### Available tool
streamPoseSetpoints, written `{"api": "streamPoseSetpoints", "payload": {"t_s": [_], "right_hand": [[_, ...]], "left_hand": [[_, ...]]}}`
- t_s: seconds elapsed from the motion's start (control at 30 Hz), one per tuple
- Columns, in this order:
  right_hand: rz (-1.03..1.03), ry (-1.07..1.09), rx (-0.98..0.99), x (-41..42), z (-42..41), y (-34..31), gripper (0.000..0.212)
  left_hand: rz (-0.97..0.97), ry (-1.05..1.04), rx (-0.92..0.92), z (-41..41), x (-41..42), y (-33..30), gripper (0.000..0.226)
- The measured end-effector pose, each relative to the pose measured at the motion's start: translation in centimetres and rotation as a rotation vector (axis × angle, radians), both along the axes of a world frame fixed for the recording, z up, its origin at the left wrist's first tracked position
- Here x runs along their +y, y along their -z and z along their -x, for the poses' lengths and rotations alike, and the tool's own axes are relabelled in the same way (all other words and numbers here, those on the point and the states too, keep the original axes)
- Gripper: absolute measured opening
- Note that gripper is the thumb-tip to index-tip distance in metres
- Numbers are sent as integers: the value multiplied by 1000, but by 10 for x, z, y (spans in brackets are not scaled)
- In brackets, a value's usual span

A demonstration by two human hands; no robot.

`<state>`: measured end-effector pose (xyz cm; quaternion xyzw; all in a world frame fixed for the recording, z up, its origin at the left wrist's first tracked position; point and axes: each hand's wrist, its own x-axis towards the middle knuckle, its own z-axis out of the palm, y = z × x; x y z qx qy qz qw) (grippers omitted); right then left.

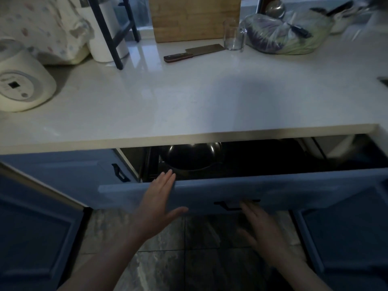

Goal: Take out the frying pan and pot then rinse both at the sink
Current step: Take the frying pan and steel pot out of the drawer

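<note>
From the head camera I saw a blue drawer point(262, 185) standing partly open beneath the white tabletop point(189, 97). Inside it, toward the left, sat a dark frying pan point(190, 158), its round bowl half under the tabletop edge; the rest of the drawer was too dark for me to make out a pot.

The left hand point(159, 198) lay against the drawer front with its fingers point(168, 177) straight and together, tips reaching the top edge just in front of the pan, thumb spread to the side. It gripped nothing. The right hand point(262, 225) was blurred, fingers loosely extended just below the black drawer handle point(233, 204); I could not tell whether the fingertips touched the handle, and it held nothing.

On the tabletop, at the back, a cleaver point(193, 52) lay flat near a clear glass point(233, 35) and a wooden cutting board point(195, 17) stood leaning upright. A bagged vegetable point(283, 36) lay to the right of the glass. A white rice cooker point(19, 85) sat at the far left, beside a paper towel roll point(107, 32).
</note>
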<state>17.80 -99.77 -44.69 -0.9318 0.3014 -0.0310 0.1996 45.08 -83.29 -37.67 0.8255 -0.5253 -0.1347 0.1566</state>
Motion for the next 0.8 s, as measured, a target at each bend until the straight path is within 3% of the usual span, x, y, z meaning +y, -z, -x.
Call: {"api": "streamPoseSetpoints", "payload": {"t_s": [0.07,0.13,0.27,0.4,0.8], "right_hand": [[112,100,-276,1,18,-20,71],[189,221,-350,-10,30,-40,69],[168,397,-137,-33,46,-54,73],[47,375,94,-31,63,-42,75],[-55,399,206,1,82,-63,82]], "left_hand": [[-24,16,-20,9,9,3,98],[-45,21,-9,16,18,4,97],[-62,23,15,27,34,5,94],[-79,58,21,33,47,0,94],[-151,127,48,50,69,-12,98]]}}
